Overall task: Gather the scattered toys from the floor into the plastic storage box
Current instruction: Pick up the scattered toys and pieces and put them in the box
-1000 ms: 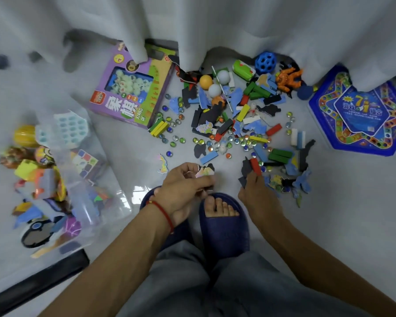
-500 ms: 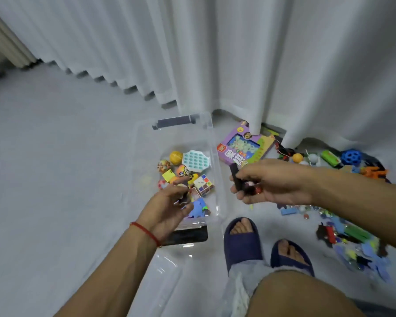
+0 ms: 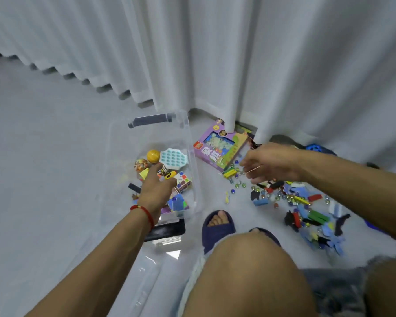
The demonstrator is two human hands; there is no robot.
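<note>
Left hand (image 3: 157, 187) down inside the plastic box (image 3: 114, 156), fingers spread and relaxed over the toys there, gripping nothing visible. Right hand (image 3: 269, 162) hanging over the floor to the right of the box, fingers loosely curled; too blurred to tell whether anything is held.

Under and beyond left fingertips: teal bubble toy (image 3: 173, 159), yellow ball (image 3: 153, 156), patterned ball (image 3: 141, 164), puzzle cube (image 3: 183, 181). Box already partly stocked.

Just below right hand: marbles (image 3: 237, 184), yellow-green sticks (image 3: 229, 173). Purple game box (image 3: 220, 148) just left of right hand, between it and the plastic box, half under the curtain (image 3: 238, 65).

Key relation: main pile of toys (image 3: 306, 209) lies right of and nearer than the right hand, well apart from the left. Spread runs diagonally from the purple game box down toward the right knee. Right hand nearer by far; likely next grab is a short drop onto marbles or sticks, then a leftward carry across the purple game box to the plastic box. Marbles liable to roll.
</note>
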